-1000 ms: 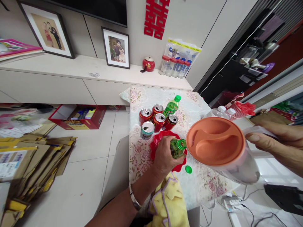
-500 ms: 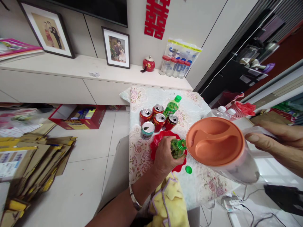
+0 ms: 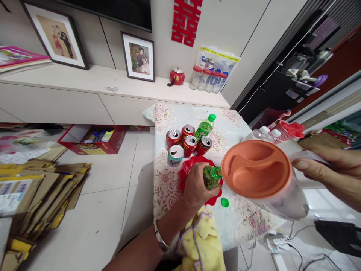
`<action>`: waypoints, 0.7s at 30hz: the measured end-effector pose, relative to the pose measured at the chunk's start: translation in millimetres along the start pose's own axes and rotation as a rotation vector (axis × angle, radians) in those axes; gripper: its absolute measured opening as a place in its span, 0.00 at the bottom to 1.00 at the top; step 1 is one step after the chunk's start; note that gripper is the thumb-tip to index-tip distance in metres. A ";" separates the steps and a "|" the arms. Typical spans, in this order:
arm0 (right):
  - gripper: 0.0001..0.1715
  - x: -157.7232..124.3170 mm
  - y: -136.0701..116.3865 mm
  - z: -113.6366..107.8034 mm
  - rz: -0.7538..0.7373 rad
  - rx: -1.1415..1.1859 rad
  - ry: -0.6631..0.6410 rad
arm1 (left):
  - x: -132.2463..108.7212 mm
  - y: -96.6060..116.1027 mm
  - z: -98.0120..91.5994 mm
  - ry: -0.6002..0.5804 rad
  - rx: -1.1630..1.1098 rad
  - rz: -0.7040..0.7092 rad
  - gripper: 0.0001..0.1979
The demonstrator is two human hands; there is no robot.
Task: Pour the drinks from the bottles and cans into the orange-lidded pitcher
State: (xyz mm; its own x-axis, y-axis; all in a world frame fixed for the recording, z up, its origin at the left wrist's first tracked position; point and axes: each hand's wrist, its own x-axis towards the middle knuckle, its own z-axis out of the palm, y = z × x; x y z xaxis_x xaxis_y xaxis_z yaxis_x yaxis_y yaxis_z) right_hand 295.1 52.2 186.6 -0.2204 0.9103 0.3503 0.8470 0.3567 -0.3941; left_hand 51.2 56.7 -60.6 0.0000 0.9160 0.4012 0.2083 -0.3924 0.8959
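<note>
My left hand is wrapped round an uncapped green plastic bottle, tilted over a scalloped red dish. In my right hand is the handle of a clear pitcher with an orange lid. The pitcher is tipped, its lid close to the bottle's mouth; whether they touch and whether liquid flows I cannot tell. A green cap lies on the cloth beside the dish. Several opened drink cans and a capped green bottle stand behind the dish.
A floral tablecloth covers the small table. A yellow towel lies at its near edge. Clear bottles and a pink basket are at the right. Flattened cardboard is stacked left; cables lie on the floor.
</note>
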 end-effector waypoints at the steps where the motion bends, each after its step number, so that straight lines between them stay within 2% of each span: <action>1: 0.13 0.0 0.1 0.0 -0.025 -0.010 -0.015 | 0.0 0.0 0.2 -0.002 -0.002 -0.002 0.38; 7: 0.12 1.9 2.3 1.0 -0.087 -0.040 -0.043 | 0.1 -0.6 1.8 0.004 -0.009 0.007 0.38; 21: 0.15 3.1 -3.9 -0.7 -0.066 -0.035 -0.028 | -0.3 -1.2 1.2 0.005 0.003 0.010 0.37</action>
State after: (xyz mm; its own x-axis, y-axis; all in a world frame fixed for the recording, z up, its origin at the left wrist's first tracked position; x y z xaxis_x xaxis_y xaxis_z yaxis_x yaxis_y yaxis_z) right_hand 291.4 53.5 189.9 -0.2895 0.8907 0.3505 0.8463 0.4093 -0.3410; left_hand 52.1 57.0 -62.0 -0.0027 0.9116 0.4110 0.2117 -0.4011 0.8912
